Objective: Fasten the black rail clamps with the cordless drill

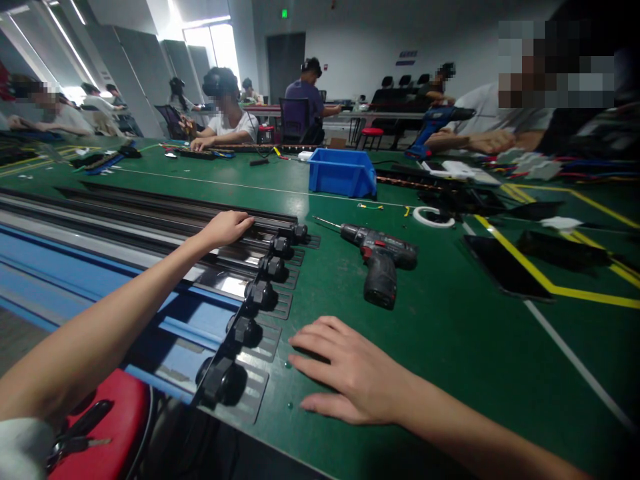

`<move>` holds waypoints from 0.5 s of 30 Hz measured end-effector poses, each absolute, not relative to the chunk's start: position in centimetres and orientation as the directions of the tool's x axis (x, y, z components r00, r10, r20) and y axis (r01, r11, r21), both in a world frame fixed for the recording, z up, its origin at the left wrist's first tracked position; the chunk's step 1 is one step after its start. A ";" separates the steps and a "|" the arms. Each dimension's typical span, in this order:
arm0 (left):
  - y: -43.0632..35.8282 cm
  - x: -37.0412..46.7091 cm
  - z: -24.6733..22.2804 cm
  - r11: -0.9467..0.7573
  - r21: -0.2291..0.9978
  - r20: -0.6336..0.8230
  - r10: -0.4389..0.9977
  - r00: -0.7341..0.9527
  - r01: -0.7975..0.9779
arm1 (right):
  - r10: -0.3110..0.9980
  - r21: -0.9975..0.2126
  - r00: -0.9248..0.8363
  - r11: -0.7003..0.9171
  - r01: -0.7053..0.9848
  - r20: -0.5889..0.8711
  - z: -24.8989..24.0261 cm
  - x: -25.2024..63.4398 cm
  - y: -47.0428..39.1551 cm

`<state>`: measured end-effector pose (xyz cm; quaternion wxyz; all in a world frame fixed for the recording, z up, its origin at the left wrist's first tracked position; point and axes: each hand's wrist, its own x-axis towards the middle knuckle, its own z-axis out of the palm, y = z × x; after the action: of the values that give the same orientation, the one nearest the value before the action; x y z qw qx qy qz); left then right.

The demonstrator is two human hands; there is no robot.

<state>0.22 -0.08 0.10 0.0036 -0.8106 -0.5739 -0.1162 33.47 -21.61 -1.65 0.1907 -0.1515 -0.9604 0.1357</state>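
Several long rails lie side by side at the left, with black cable glands [259, 293] and slotted end plates [250, 390] at their right ends. My left hand [227, 228] is over a black rail [273, 217] near its end, its fingers together and curled down onto it. Flat on the green table [320, 280], my right hand [350, 377] has its fingers apart and holds nothing. Two small green beads [290, 405] lie by its fingertips. Beyond it lies a black and red cordless drill [383, 257], its long bit pointing left.
A blue bin [343, 172] stands beyond the drill, with a white ring [434, 217] to its right. A dark flat panel [505, 267] lies farther right. A red stool [115, 427] holding keys is below the table edge. Other people sit around; one at the right is near a blue drill [435, 127].
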 end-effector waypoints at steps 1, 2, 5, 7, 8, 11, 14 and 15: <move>-0.1 0.2 0.1 -0.343 0.128 0.193 0.929 0.316 0.931 | 0.322 -0.306 -0.891 0.925 0.224 0.321 -1.6 33.5 -21.6; -0.1 0.2 0.1 -0.345 0.128 0.193 0.928 0.318 0.930 | 0.309 -0.297 -0.898 0.930 0.216 0.314 -1.6 33.4 -21.6; -0.2 0.2 0.1 -0.358 0.133 0.200 0.923 0.329 0.924 | 0.300 -0.290 -0.909 0.933 0.215 0.291 -1.6 33.5 -21.7; -0.2 0.2 0.2 -0.358 0.136 0.201 0.923 0.328 0.924 | 0.299 -0.296 -0.912 0.931 0.214 0.281 -1.6 33.5 -21.7; -0.2 0.2 0.2 -0.355 0.138 0.200 0.924 0.325 0.924 | 0.300 -0.300 -0.912 0.930 0.214 0.281 -1.6 33.5 -21.6; -0.2 0.2 0.2 -0.353 0.143 0.197 0.926 0.323 0.924 | 0.314 -0.324 -0.902 0.921 0.214 0.296 -1.7 33.5 -21.6; -0.2 0.2 0.1 -0.355 0.150 0.197 0.925 0.324 0.923 | 0.337 -0.365 -0.884 0.907 0.211 0.325 -1.7 33.5 -21.6; -0.2 0.2 0.1 -0.354 0.152 0.196 0.926 0.323 0.923 | 0.347 -0.382 -0.875 0.900 0.209 0.338 -1.8 33.5 -21.6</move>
<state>0.19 -0.16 0.13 -0.0062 -0.8132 -0.5683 -0.1251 33.52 -21.55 -1.81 0.2031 -0.1458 -0.9533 0.1694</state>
